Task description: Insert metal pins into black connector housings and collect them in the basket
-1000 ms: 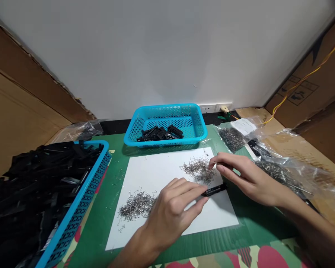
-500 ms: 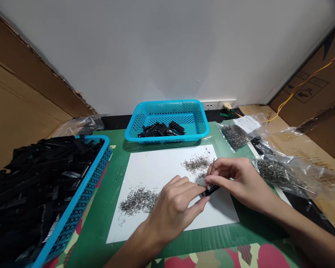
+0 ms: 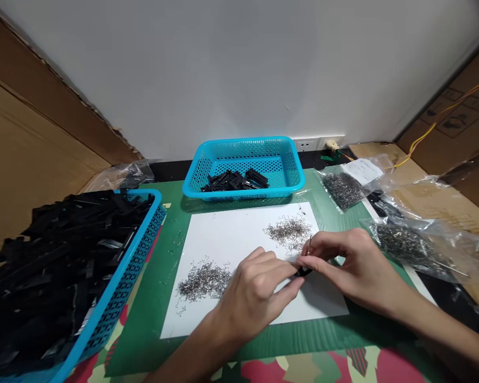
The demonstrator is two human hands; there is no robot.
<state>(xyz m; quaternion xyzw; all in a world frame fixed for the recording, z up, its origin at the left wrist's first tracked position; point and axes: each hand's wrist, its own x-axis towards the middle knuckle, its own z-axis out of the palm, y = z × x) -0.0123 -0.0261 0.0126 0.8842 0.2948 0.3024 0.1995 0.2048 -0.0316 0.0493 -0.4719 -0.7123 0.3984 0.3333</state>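
Note:
My left hand (image 3: 259, 290) is closed, pinching a small black plastic part (image 3: 304, 271) between thumb and fingers just above the white sheet (image 3: 247, 234). At the part's other end is my right hand (image 3: 349, 260), with thumb and index finger pinched around a thin metal tool (image 3: 310, 243) that sticks up from the fingertips. Fingers hide most of the part and the tool's lower end. Behind the hands lies a pile of small bent wire pieces (image 3: 288, 231). A second, greyer pile of bent wires (image 3: 203, 281) sits left of my left hand.
A blue basket (image 3: 243, 195) with several black parts stands at the back. At left, another blue basket (image 3: 122, 274) is heaped with black pieces. Clear bags of metal pieces (image 3: 341, 189) (image 3: 407, 244) lie at right. Cardboard (image 3: 35, 111) flanks the table.
The view has shifted slightly. My right fingers have come down closer over the black part, covering more of it, and the thin metal tool stands a little lower. Both hands keep their grip.

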